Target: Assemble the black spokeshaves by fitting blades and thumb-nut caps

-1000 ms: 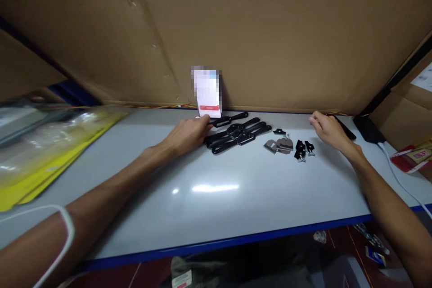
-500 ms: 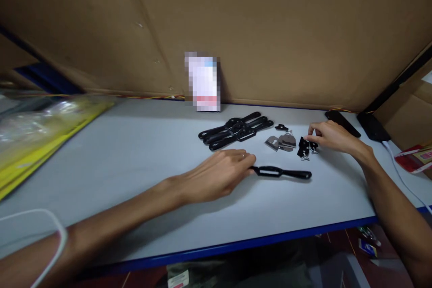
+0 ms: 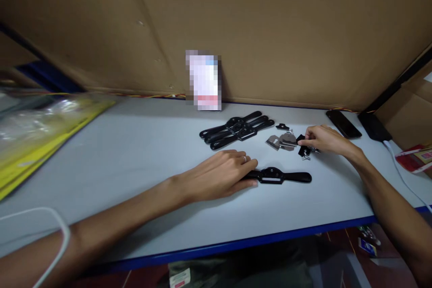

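Observation:
My left hand [image 3: 229, 173] grips one handle of a black spokeshave body [image 3: 272, 175], which lies on the table with its slot and raised middle showing. Over the small parts, my right hand [image 3: 322, 138] has thumb and index finger pinched on a black blade cap [image 3: 300, 139]. Beneath its fingers lies another dark cap with a silver thumbscrew [image 3: 306, 155], partly hidden. Just left are several flat grey blades [image 3: 286, 139] in a loose pile. One more small black cap [image 3: 282, 126] rests behind them. Several black spokeshave bodies [image 3: 238, 129] lie stacked behind my left hand.
A pixelated upright card or screen [image 3: 205, 82] leans on the cardboard wall [image 3: 286, 31]. At the right lie a phone [image 3: 344, 124] and a black device with a white cable [image 3: 374, 127]. Yellow, plastic-covered packaging [image 3: 57, 135] covers the table's left end.
The spokeshave body has been turned in my left hand, so its broader face now shows. My right hand has shifted slightly left and lower, pinching at the caps.

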Motion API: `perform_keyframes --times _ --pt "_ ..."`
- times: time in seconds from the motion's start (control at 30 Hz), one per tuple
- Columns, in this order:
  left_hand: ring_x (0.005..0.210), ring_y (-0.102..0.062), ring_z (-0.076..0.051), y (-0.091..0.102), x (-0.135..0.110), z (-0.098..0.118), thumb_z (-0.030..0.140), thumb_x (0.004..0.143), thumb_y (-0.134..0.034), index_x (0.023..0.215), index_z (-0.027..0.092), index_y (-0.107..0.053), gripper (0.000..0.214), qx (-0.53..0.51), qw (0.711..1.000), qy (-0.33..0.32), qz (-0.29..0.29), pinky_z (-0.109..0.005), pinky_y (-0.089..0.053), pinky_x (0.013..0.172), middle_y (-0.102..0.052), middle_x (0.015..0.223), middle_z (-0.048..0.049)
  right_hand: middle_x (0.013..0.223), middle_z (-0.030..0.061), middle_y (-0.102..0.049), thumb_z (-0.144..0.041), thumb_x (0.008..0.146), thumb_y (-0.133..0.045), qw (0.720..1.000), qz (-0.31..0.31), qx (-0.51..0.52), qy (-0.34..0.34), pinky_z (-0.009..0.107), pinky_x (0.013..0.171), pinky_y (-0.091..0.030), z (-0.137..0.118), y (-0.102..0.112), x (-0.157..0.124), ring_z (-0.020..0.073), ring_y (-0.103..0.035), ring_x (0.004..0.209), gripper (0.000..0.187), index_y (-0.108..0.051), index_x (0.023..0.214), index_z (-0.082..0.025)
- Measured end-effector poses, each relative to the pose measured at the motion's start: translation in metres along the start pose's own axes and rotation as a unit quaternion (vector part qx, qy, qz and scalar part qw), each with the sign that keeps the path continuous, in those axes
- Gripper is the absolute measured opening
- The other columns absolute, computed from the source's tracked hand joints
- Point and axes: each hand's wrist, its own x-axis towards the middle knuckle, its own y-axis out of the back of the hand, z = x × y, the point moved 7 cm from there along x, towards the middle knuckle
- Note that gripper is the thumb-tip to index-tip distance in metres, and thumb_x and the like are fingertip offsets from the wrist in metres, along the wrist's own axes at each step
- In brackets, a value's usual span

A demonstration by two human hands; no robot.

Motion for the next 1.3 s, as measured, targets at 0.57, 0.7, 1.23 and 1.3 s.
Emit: perform_keyframes --times 0.57,0.7,1.23,1.3 --pt "0.063 -0.060 -0.016 0.006 -0.004 0.015 0.033 0.107 -0.039 0.083 0.018 -0.058 0.034 0.096 0.987 -0.095 0.090 -0.034 -0.037 0.056 -0.062 0.066 -0.0002 0.063 0.0002 -0.062 -0.044 0.077 -0.065 0.961 0.107 0.253 0.033 0.026 0.046 -0.039 -0.016 0.015 -0.006 0.0140 -0.053 0.051 0.026 -0.052 0.078 -0.022" --pt "0.062 -0.059 -0.015 0.004 -0.005 0.015 0.033 0.107 -0.040 0.083 0.018 -0.058 0.034 0.096 0.986 -0.098 0.092 -0.033 -0.037 0.056 -0.062 0.066 0.0004 0.063 -0.0013 -0.061 -0.042 0.080 -0.068 0.947 0.087 0.299 0.082 0.026 0.047 -0.040 -0.056 0.008 -0.025 0.0129 -0.054 0.052 0.023 -0.058 0.080 -0.021" --pt "0.063 -0.058 -0.015 0.004 -0.005 0.013 0.031 0.106 -0.040 0.084 0.018 -0.059 0.032 0.053 0.992 -0.089 0.074 -0.032 -0.038 0.057 -0.062 0.069 -0.0006 0.101 0.0067 -0.072 -0.028 0.088 -0.065 0.979 0.198 -0.016 0.050 0.032 0.074 -0.043 -0.017 0.010 -0.001 0.0223 -0.063 0.088 0.014 -0.071 0.099 -0.021" --pt "0.063 -0.058 -0.015 0.004 -0.004 0.012 0.032 0.106 -0.041 0.085 0.018 -0.060 0.031 0.050 0.993 -0.084 0.070 -0.032 -0.038 0.057 -0.063 0.070 -0.0005 0.095 0.0042 -0.071 -0.032 0.090 -0.065 0.981 0.169 -0.005 0.093 0.031 0.072 -0.043 -0.032 0.002 -0.005 0.0198 -0.062 0.082 0.014 -0.071 0.098 -0.022"
